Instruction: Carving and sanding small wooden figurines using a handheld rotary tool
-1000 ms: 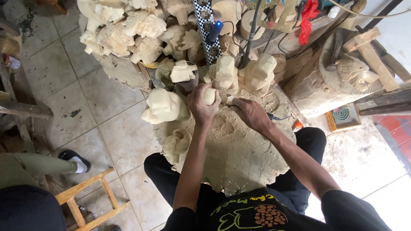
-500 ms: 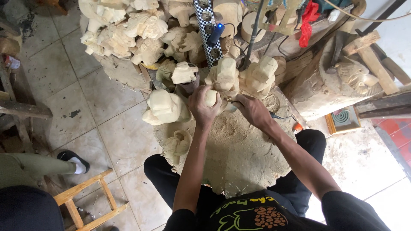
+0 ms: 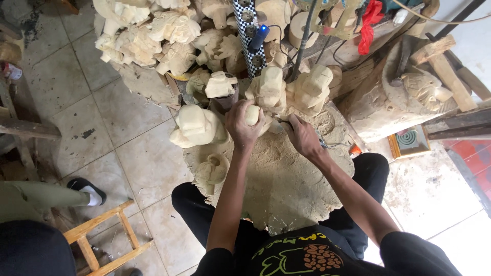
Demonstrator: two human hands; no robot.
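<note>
My left hand (image 3: 242, 124) grips a small pale wooden carving (image 3: 252, 114) and holds it against a sawdust-covered wooden block (image 3: 286, 179) between my knees. Just to its right, my right hand (image 3: 303, 137) is closed around a carving tool whose metal tip (image 3: 275, 128) touches the piece. Other unfinished pale carvings sit around the block: a rounded one (image 3: 197, 125) to the left, a small one (image 3: 215, 169) lower left, two taller figures (image 3: 268, 89) (image 3: 312, 87) behind.
A heap of rough pale carvings (image 3: 153, 36) fills the upper left. A large carved log (image 3: 409, 97) and planks lie at the right. Another person's leg and shoe (image 3: 84, 190) and a wooden stool (image 3: 110, 237) are at lower left on the tiled floor.
Both hands have stayed on the carving, shifting only slightly as the tool works against the piece.
</note>
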